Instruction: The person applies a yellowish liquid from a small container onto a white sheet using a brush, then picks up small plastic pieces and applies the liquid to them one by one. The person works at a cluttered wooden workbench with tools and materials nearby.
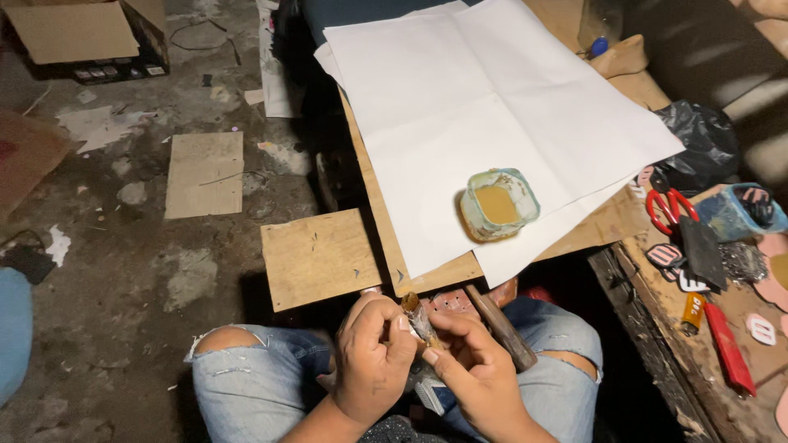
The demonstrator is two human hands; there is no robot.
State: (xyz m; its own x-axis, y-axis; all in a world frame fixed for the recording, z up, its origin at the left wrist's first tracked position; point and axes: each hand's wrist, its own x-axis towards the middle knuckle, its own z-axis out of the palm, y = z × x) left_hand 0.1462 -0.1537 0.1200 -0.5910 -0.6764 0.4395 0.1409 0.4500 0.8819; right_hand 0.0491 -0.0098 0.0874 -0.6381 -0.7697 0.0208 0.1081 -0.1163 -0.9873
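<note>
My left hand (371, 357) and my right hand (476, 373) are together over my lap, both gripping a small glue-caked brush (420, 320) whose crusted tip points up between the thumbs. The right fingers pinch the tip. Beside the right hand a wooden handle (502, 328) lies across my thigh. On the wooden board (386, 221) ahead lie large white paper sheets (468, 107), and on them stands a small square tub of yellowish glue (497, 204).
A smaller plywood piece (318, 256) juts out left of the board. At the right a bench (706, 361) holds red scissors (669, 209), a dark blade, a red tool and pink cut-out shapes. A black bag, cardboard box (78, 33) and scraps lie on the dirty floor.
</note>
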